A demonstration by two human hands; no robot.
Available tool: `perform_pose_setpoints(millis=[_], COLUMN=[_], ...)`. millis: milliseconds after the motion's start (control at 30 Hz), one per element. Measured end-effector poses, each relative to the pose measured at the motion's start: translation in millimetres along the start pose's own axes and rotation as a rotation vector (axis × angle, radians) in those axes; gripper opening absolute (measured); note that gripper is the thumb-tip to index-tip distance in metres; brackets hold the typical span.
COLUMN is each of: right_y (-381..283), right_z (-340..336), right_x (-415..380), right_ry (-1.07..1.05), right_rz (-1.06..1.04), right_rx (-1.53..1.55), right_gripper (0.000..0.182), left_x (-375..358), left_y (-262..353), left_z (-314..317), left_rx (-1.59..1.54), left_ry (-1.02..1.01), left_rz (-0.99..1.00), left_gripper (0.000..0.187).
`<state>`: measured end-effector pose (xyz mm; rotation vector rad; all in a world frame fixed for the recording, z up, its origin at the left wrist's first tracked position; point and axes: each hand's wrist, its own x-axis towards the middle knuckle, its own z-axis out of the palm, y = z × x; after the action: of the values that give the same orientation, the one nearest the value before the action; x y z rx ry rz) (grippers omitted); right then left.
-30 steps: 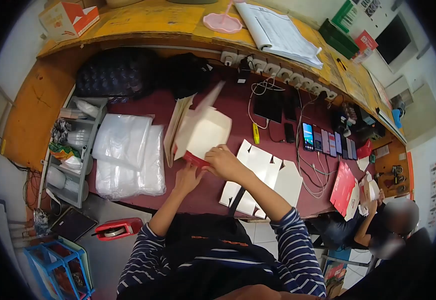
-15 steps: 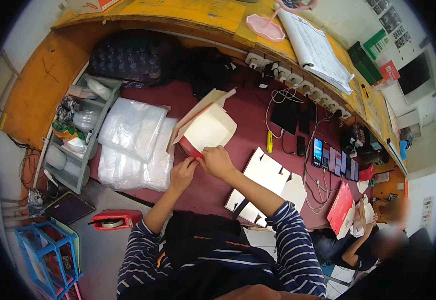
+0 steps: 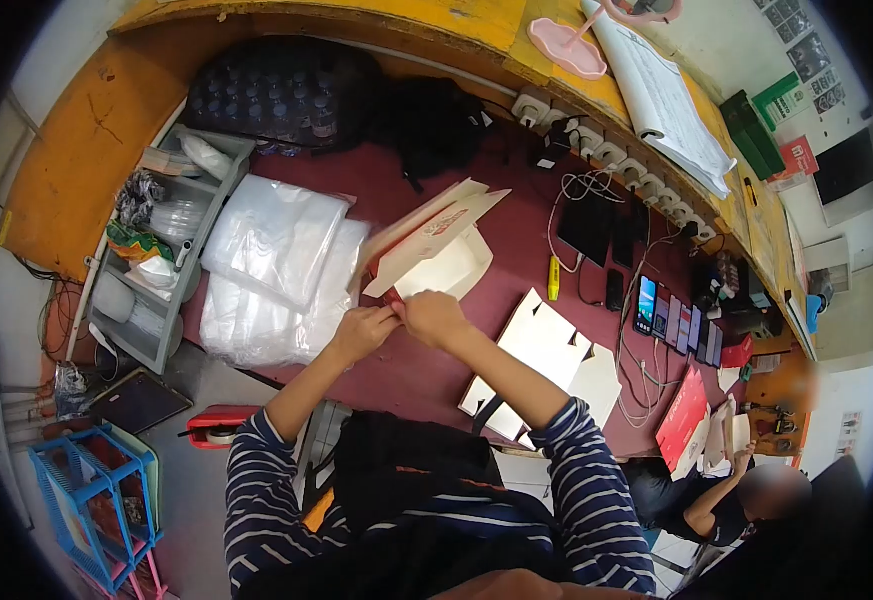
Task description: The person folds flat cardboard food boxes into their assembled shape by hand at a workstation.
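Observation:
A partly folded cardboard box (image 3: 434,246), cream inside with red print on its raised lid flap, stands on the dark red table in front of me. My left hand (image 3: 364,332) is closed, its fingers pinching the box's near red corner. Beside it, nearly touching, my right hand (image 3: 430,318) is also closed on that corner; the fingertips are partly hidden. Clear plastic bags (image 3: 274,245) lie in a stack left of the box. To the right rest flat cream cardboard sheets (image 3: 531,350) with dark notches.
A grey tray (image 3: 181,265) of supplies stands at the left, with bottled water (image 3: 266,105) behind. Several phones (image 3: 646,304), cables and a yellow highlighter (image 3: 554,278) lie to the right. A co-worker's arm (image 3: 713,500) holds cardboard at the lower right.
The box's lid flap has swung over toward its opening, now covering part of the cream interior. My hands stay at the near corner, and the camera view has shifted slightly.

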<state>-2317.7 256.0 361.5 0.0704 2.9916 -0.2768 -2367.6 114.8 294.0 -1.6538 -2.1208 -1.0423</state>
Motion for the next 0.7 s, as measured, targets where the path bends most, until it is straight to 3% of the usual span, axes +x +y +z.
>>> perform_pose_setpoints(millis=[67,133,167,233,300,367,467,533,600,667,700], right_y=[0,2,-4,-5,-8,-10,-5,15,49,68,82], right_z=[-2,14,8,2,3,9,20,18,14,-23,-28], right_x=[8,21,22,19,19,22,31,32,40,30,32], right_ry=[-0.044,0.046,0.082,0.146,0.213,0.094,-0.038,-0.069,-0.138,0.362,0.504], right_rz=[0.054,-0.045,0.0,0.015,0.028,0.108,0.162,0.166,0.097,0.287,0.349], right_rx=[0.112,0.027,0.032,0.071,0.112,0.04,0.013,0.108,0.388,0.278,0.155], right_gripper=[0.015,0.015,0.014,0.014,0.014,0.015,0.017,0.021,0.028,0.036,0.037], left_x=[3,8,10,15,5,0,-10,-14,-9,-6,-7], left_y=[4,6,4,-2,-11,-9,-19,-15,-6,10,9], left_z=[0,1,-1,-9,-1,10,29,32,28,26,30], left_rx=[-0.015,0.0,-0.003,0.227,0.268,0.25,0.278,0.25,0.224,0.107,0.081], left_ry=[-0.037,-0.067,-0.069,-0.109,-0.101,-0.078,0.006,-0.008,-0.017,0.17,0.202], left_rz=[0.013,0.073,0.075,-0.182,-0.187,-0.306,-0.266,-0.264,-0.252,-0.288,-0.218], left_gripper=[0.008,0.012,0.012,0.023,0.028,0.033,0.033,0.036,0.039,0.051,0.066])
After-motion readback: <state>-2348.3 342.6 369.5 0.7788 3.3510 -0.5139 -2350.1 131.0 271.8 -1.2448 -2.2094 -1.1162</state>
